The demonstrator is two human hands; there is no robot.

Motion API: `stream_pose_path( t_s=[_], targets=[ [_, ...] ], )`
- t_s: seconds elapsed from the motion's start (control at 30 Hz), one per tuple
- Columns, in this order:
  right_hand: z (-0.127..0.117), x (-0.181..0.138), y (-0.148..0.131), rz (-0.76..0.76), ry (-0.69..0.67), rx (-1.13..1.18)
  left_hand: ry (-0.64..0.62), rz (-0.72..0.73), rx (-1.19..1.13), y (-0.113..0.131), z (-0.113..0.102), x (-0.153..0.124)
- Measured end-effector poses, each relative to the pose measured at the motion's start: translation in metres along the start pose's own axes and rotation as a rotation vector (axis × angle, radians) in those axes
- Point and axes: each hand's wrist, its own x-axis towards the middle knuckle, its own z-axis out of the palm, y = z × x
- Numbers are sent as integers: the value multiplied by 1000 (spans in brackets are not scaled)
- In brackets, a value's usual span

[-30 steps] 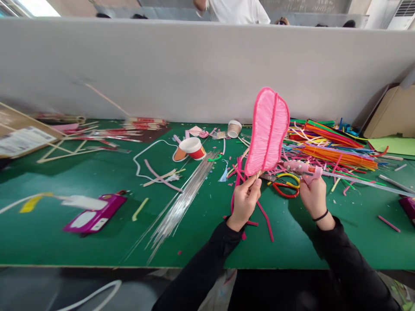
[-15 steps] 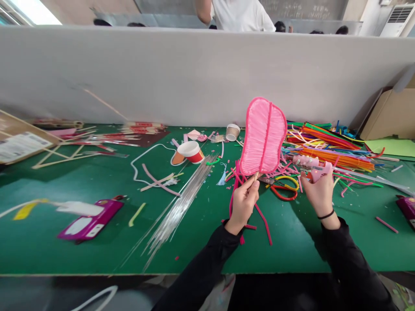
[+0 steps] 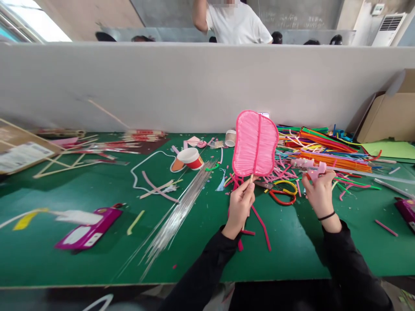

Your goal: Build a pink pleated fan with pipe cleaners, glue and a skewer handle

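Pink fan, upright above the green table, right of centre—its stick clamped between left-hand thumb and fingers. At right, the right hand's fingers close around a glue gun; scissors lie between. Pipe cleaners spread far right. Apparent step: gluing—the next move calls for a steady stick and careful nozzle aim.
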Motion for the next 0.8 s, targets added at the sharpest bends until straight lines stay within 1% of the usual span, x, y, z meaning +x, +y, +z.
stream_pose_path(
  t_s=[0.17,0.3,0.4,0.53,0.67,0.8],
  targets=[
    [0,5,8,30,119,-64,-3,-6,-5,-1,0,1],
    [-5,7,7,87,126,-48,3,-19,-8,-1,0,1],
    [-10,6,2,78,132,-101,1,-19,-18,-2,-1,2],
    [-16,6,-4,12,60,-92,-29,-10,-8,-3,-2,1],
    [-19,6,-6,-54,8,-34,-95,-13,-3,-2,-3,-1],
    [-21,7,-5,-99,-34,-36,-169,-18,-2,3,-2,-4]
  ],
)
